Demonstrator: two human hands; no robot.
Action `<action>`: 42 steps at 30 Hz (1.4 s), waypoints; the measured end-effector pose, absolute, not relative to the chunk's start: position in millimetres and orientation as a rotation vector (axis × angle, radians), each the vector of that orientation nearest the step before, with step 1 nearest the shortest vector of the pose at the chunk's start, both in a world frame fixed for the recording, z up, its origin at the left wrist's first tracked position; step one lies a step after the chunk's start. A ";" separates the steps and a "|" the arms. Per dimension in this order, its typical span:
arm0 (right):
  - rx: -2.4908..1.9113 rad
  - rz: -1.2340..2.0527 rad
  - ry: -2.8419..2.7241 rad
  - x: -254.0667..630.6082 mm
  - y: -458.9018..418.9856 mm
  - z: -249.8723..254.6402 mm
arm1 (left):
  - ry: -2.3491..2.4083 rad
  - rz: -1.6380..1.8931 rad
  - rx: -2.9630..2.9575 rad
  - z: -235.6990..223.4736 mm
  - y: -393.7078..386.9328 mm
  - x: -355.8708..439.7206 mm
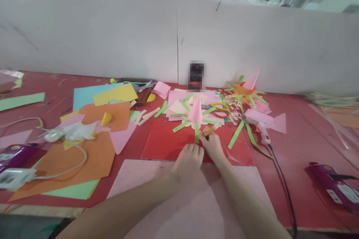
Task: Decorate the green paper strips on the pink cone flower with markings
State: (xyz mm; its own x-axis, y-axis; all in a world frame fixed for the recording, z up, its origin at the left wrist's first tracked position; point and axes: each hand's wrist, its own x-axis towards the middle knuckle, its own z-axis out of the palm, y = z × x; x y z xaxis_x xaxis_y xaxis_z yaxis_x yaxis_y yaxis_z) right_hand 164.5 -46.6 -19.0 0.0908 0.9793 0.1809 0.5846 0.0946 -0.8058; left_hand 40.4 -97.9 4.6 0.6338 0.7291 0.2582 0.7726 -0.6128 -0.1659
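Well left of the fingers, cut orange paper (pixel 101 157) in an overlapping heap. Now at the left hand (pixel 188 157), over a red sheet (pixel 159 142), with fingers curled narrow; impossible to tell if gripping anything. Just beyond those fingers, a pink cone (pixel 195 111), upright among spread green strips (pixel 179 127) — seemingly well along, with cone formed and strips set around the base. At the nearest strip, the right hand (pixel 213 146), pinched closed on a yellow stick (pixel 209 131). Right of the fingers, loose green strips (pixel 236 134), apparently unused; farther beyond, a second pink cone (pixel 251 80), tilted over an orange ring (pixel 245 89) — seemingly further along. Rightmost, a glue gun (pixel 263 133), lying out of grasp. Hard to judge exactly how much remains.
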 end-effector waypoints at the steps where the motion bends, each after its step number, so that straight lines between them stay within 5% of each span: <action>1: -1.566 0.664 -1.560 164.7 -46.0 -19.2 | -1.223 -0.266 -2.601 3.8 -94.6 39.1; 31: -1.176 1.046 -0.997 166.9 -38.4 -16.7 | -1.689 -1.025 -2.594 -5.9 -64.5 23.1; 42: -1.096 1.147 -0.925 165.4 -34.7 -21.6 | -1.816 -1.548 -2.336 48.9 -1.9 19.0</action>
State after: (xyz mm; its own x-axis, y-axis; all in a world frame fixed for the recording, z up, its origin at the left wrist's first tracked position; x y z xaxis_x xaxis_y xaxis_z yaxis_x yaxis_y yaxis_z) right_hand 165.4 -34.7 -21.6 0.1875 0.9821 0.0157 -0.2235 0.0582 -0.9730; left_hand 19.0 -1.9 48.9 -0.0115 0.8445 0.5354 0.6622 -0.3948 0.6369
